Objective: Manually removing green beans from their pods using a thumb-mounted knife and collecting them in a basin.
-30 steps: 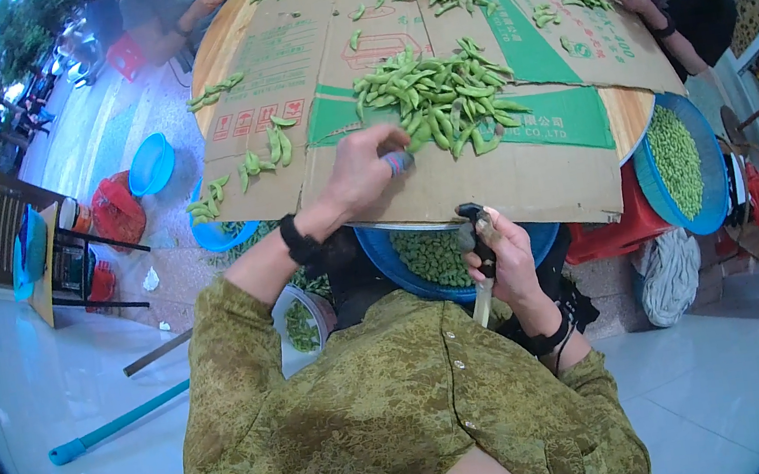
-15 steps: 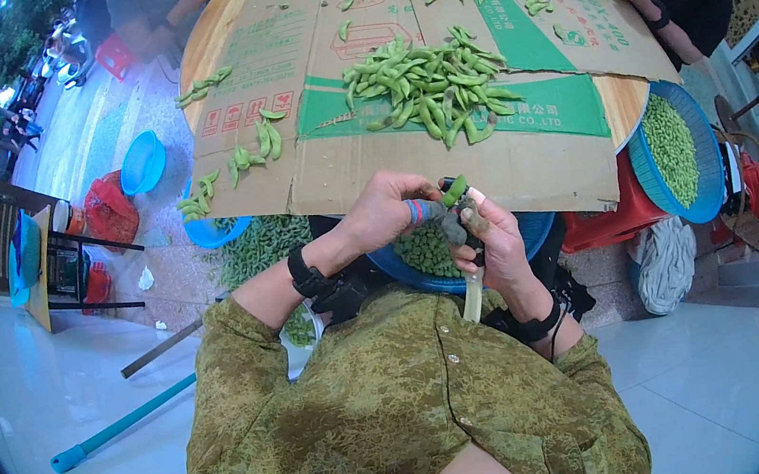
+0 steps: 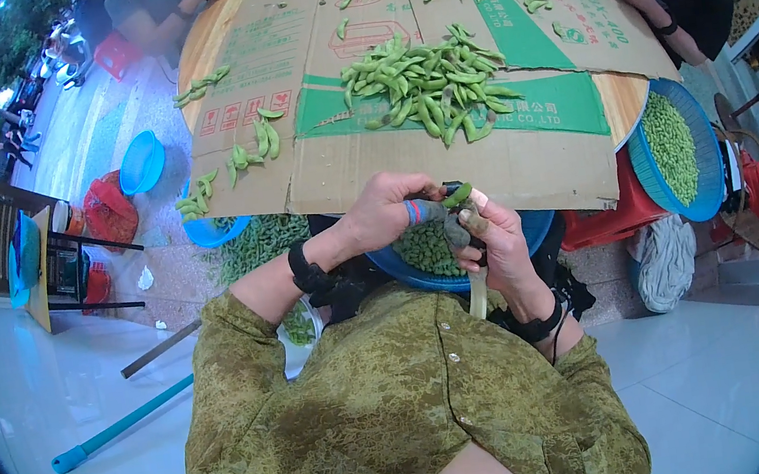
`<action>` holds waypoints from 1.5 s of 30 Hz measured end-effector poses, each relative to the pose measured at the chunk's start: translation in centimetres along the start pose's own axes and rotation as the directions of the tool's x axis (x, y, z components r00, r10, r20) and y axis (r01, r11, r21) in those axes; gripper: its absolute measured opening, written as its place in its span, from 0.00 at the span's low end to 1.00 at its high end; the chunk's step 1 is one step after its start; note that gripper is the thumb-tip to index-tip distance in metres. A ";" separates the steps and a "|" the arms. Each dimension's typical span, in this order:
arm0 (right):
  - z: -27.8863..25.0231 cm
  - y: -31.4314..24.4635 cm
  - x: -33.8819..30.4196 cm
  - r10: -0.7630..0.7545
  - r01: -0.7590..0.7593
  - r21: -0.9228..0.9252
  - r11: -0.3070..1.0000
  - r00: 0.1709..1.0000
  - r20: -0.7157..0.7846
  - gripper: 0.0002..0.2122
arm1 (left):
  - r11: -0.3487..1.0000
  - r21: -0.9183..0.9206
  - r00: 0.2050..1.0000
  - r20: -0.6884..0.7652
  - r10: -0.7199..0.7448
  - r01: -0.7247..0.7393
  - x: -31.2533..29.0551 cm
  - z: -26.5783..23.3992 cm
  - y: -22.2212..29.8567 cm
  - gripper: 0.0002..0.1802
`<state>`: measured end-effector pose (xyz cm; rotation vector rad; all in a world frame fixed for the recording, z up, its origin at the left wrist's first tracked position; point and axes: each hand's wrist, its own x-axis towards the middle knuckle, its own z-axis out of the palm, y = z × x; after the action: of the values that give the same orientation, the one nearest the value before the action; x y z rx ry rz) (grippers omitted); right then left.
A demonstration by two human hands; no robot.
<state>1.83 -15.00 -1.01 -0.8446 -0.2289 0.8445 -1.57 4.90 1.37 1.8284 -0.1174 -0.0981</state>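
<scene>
Over a blue basin of green beans [image 3: 423, 248], my two hands meet at a green soybean pod [image 3: 457, 195]. My left hand [image 3: 387, 209] is closed, its fingertips pinched at the pod's left end; one finger carries a blue and red wrap. My right hand [image 3: 498, 242] is closed around the pod's other side, with dark coverings on some fingertips. A pale strip or handle [image 3: 477, 293] sticks out below the right hand; its kind is unclear. Just beyond, a heap of pods [image 3: 427, 87] lies on flattened cardboard [image 3: 391, 178].
Empty pods [image 3: 270, 242] lie on the floor at the left. A blue basket of shelled beans [image 3: 672, 150] stands at the right on a red stool [image 3: 602, 217]. Smaller pod piles dot the cardboard. Two people sit at the table's far side. A teal pole [image 3: 126, 424] lies at lower left.
The pod between my hands has tilted and lies flatter, while my hands barely shift. At the far right, the other person's hands have moved apart, toward the table.
</scene>
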 end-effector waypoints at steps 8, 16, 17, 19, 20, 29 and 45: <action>-1.0 -0.3 -0.2 0.069 -0.113 0.234 0.966 0.980 0.188 0.17 | 0.688 -0.611 0.916 0.328 -0.231 0.392 0.6 -0.2 -1.2 0.03; -2.1 0.7 0.9 0.115 -0.178 0.444 0.878 0.980 0.165 0.19 | 0.885 0.301 0.927 -0.010 0.376 -0.356 1.1 0.8 -1.9 0.10; -2.3 0.9 1.0 0.127 -0.188 0.508 0.840 0.980 0.153 0.19 | 0.885 0.300 0.927 -0.008 0.376 -0.356 0.9 1.0 -1.5 0.10; -2.2 0.8 0.9 0.138 -0.200 0.513 0.835 0.978 0.157 0.19 | 0.588 0.683 0.848 0.090 0.522 -0.434 0.2 1.4 0.2 0.17; -2.1 0.7 0.9 0.148 -0.211 0.518 0.829 0.976 0.161 0.19 | 0.588 0.682 0.848 0.091 0.522 -0.435 0.0 1.6 0.2 0.17; -1.4 0.7 0.7 0.099 -0.113 0.341 0.933 0.993 0.058 0.18 | 0.864 0.404 0.922 -0.111 0.371 -0.299 0.2 2.0 -0.5 0.11; -0.5 2.2 0.8 -0.571 0.208 -0.881 0.425 0.817 -0.083 0.20 | 0.869 0.469 0.946 -0.178 0.270 -0.160 -1.1 3.6 -0.4 0.09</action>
<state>1.35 -13.88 -3.05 -1.7882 -0.5068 0.0129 -3.15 1.72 0.11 2.2608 -0.1875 0.3363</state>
